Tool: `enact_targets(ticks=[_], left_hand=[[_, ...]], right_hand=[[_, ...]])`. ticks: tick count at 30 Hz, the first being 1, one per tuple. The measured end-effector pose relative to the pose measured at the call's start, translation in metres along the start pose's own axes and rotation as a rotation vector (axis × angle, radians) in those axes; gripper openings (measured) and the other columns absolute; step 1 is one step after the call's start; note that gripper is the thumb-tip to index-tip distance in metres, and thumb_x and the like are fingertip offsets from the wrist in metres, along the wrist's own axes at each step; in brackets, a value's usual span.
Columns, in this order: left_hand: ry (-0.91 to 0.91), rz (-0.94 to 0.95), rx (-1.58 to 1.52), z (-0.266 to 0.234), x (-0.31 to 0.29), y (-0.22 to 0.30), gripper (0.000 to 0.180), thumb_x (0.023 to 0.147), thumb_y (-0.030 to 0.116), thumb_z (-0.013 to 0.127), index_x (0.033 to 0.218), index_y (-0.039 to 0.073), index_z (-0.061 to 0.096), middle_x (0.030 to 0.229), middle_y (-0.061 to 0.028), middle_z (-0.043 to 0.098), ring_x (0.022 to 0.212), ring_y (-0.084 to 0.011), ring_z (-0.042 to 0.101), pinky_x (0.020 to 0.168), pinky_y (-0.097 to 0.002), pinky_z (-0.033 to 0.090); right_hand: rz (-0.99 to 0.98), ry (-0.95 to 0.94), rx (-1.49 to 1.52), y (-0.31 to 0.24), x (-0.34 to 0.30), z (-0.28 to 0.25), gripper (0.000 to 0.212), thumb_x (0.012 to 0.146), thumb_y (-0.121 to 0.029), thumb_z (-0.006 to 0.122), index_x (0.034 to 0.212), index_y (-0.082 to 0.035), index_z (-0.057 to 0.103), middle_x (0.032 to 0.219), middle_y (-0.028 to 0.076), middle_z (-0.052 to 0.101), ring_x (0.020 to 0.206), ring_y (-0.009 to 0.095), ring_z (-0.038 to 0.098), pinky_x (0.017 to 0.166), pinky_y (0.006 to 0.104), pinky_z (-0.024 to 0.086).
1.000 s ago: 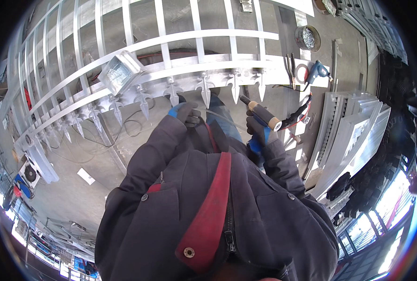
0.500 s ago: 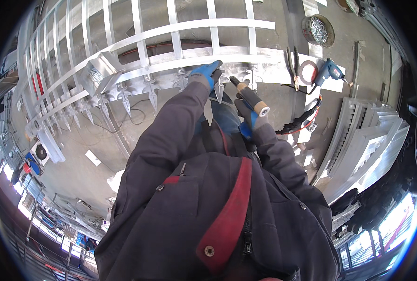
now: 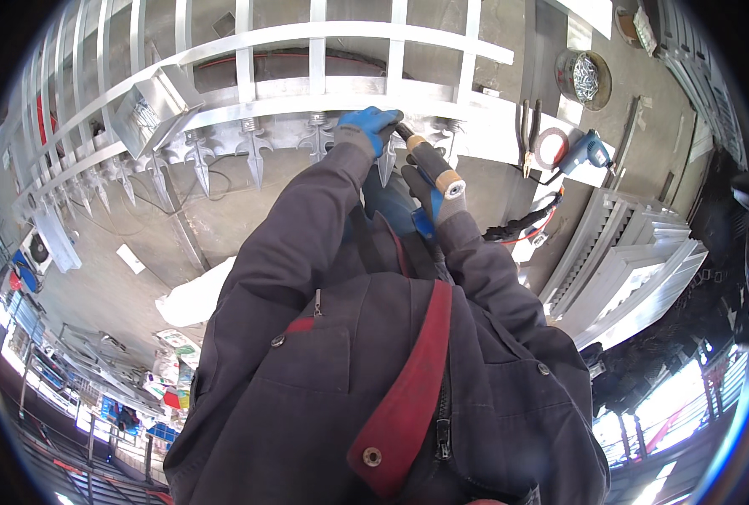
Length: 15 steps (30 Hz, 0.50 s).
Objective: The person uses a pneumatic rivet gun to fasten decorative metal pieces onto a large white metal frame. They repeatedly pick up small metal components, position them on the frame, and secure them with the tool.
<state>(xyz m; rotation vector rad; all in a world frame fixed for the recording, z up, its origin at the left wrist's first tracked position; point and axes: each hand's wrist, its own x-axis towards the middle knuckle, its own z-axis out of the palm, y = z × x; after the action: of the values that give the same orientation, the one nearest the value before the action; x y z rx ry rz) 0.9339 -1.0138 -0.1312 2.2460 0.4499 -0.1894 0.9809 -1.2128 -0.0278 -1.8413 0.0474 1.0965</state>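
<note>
My left hand (image 3: 367, 128), in a blue and grey glove, is closed at the top of a silver spear-point finial (image 3: 386, 167) beneath the fence panel's lower rail (image 3: 286, 108). Its fingers partly hide the finial. My right hand (image 3: 425, 192), also gloved, is wrapped round a dark cylindrical hand tool (image 3: 435, 167) with tan bands. The tool's narrow dark tip reaches up to the fingers of my left hand; whether it touches the finial is hidden. More finials (image 3: 255, 160) line the rail on the left, and another (image 3: 450, 141) sits to the right.
An open metal box of screws (image 3: 157, 109) rests on the panel. To the right are pliers (image 3: 529, 139), a reddish disc (image 3: 551, 148), a blue drill (image 3: 589, 153) and a round tin of screws (image 3: 585, 77). Stacked silver frames (image 3: 627, 265) stand at lower right. A cable (image 3: 526, 220) lies nearer.
My view has shifted, so the panel sits further left. The tool's tip has come up against my left hand's fingers, where a gap showed before. My left hand stays at the finial.
</note>
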Motion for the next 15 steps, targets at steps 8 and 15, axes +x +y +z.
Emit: enact_targets(ticks=[8, 15], left_hand=[[-0.023, 0.017, -0.002, -0.005, 0.001, 0.003, 0.035, 0.095, 0.023, 0.073, 0.13, 0.029, 0.075, 0.11, -0.0085, 0.074, 0.1, -0.0323, 0.072, 0.09, -0.0424, 0.058], [0.113, -0.21, -0.304, -0.008, -0.029, 0.01, 0.031, 0.102, 0.026, 0.067, 0.132, 0.019, 0.071, 0.123, -0.0152, 0.073, 0.106, -0.0345, 0.072, 0.094, -0.0413, 0.058]], right_hand=[[0.16, 0.049, -0.177, -0.013, -0.001, 0.007, 0.046, 0.093, -0.021, 0.082, 0.131, 0.001, 0.068, 0.122, 0.012, 0.075, 0.109, 0.021, 0.072, 0.091, 0.035, 0.056], [0.138, 0.081, -0.435, -0.028, 0.014, 0.012, 0.047, 0.092, -0.036, 0.081, 0.124, -0.003, 0.07, 0.106, 0.013, 0.073, 0.095, 0.026, 0.069, 0.082, 0.0374, 0.053]])
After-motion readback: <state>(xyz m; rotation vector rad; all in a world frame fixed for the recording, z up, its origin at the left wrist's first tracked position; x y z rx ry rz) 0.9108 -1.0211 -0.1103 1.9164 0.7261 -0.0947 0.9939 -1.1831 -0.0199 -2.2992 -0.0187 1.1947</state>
